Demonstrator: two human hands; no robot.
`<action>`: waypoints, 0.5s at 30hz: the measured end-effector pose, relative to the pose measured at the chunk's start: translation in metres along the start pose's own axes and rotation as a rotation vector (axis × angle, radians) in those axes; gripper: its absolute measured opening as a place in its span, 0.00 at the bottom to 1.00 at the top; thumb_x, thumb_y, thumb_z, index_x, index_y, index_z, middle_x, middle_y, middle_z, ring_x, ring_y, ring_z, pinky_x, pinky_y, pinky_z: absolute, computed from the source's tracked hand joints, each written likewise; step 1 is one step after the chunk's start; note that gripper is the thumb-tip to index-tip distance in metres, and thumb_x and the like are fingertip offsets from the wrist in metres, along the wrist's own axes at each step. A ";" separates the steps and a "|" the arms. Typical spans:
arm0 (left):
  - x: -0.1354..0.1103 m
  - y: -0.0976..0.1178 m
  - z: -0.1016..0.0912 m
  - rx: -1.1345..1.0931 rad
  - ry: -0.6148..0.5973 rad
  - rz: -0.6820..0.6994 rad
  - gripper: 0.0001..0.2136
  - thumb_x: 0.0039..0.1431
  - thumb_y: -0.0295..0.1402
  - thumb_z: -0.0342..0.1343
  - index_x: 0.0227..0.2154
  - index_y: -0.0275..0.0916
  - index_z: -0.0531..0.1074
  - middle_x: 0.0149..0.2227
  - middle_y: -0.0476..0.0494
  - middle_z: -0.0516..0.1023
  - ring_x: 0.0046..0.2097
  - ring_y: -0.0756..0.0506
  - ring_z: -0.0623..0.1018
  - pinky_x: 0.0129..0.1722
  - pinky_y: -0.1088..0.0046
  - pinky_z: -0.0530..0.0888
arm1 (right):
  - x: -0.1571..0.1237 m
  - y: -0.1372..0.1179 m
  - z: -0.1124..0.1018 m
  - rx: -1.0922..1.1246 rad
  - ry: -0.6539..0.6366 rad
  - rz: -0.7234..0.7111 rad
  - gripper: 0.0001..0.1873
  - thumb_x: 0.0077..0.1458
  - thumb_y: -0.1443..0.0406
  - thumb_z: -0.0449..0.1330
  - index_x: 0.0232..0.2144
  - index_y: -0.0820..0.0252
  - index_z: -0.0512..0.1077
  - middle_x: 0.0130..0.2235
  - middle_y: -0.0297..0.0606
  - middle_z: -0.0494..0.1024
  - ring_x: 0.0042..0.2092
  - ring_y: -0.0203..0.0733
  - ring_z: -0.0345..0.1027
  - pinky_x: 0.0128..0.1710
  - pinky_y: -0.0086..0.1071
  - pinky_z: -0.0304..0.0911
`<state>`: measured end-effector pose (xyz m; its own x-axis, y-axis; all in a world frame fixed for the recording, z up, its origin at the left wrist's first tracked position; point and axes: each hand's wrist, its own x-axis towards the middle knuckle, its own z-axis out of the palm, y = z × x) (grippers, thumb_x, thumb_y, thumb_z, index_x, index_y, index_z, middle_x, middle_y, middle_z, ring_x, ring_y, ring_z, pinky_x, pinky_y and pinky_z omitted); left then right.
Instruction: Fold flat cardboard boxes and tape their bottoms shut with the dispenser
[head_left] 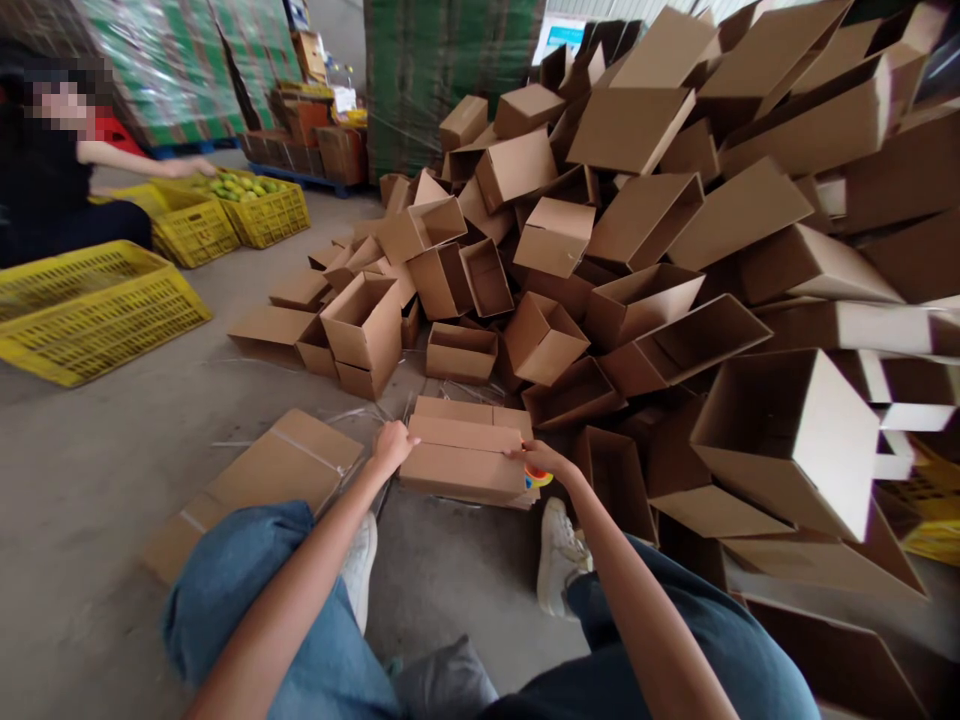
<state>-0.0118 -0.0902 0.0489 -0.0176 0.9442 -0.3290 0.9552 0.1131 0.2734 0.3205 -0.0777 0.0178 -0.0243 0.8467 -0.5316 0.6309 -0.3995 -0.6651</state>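
A brown cardboard box [463, 458] lies on the concrete floor in front of my knees, its flaps folded together along the top. My left hand [392, 447] grips its left edge. My right hand [541, 461] rests on its right end, fingers lying across the top. Just below that palm shows a small orange and yellow roll [538, 478], possibly tape, partly hidden by the hand. The box's underside is hidden.
A tall heap of open cardboard boxes [637, 240] rises ahead and to the right. A flattened carton [262, 482] lies to the left. Further left, a co-worker's hand [193, 167] reaches over a yellow crate [264, 210] of green fruit. Clear plastic strips [352, 415] lie on the floor.
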 end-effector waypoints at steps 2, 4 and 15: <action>0.001 0.000 -0.001 -0.003 -0.006 -0.005 0.13 0.61 0.41 0.58 0.36 0.37 0.83 0.44 0.29 0.83 0.48 0.38 0.81 0.40 0.72 0.72 | 0.000 0.000 0.000 -0.058 0.027 -0.003 0.16 0.41 0.57 0.74 0.23 0.64 0.77 0.31 0.41 0.81 0.38 0.46 0.75 0.35 0.28 0.66; 0.003 -0.001 -0.002 -0.005 -0.013 -0.015 0.12 0.59 0.40 0.59 0.34 0.38 0.83 0.44 0.31 0.83 0.47 0.39 0.81 0.39 0.72 0.71 | -0.001 -0.001 0.001 -0.116 0.055 -0.001 0.16 0.42 0.56 0.73 0.22 0.63 0.77 0.30 0.41 0.81 0.38 0.47 0.75 0.35 0.28 0.64; 0.027 -0.010 -0.004 -0.133 -0.103 -0.134 0.12 0.47 0.42 0.68 0.22 0.39 0.77 0.34 0.40 0.84 0.39 0.40 0.81 0.31 0.73 0.66 | 0.001 -0.003 0.004 -0.292 0.142 0.067 0.23 0.45 0.53 0.71 0.39 0.63 0.78 0.43 0.48 0.82 0.46 0.51 0.76 0.41 0.31 0.65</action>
<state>-0.0231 -0.0644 0.0408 -0.1050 0.8822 -0.4591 0.8989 0.2817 0.3355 0.3153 -0.0775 0.0169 0.1197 0.8707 -0.4770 0.8235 -0.3555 -0.4422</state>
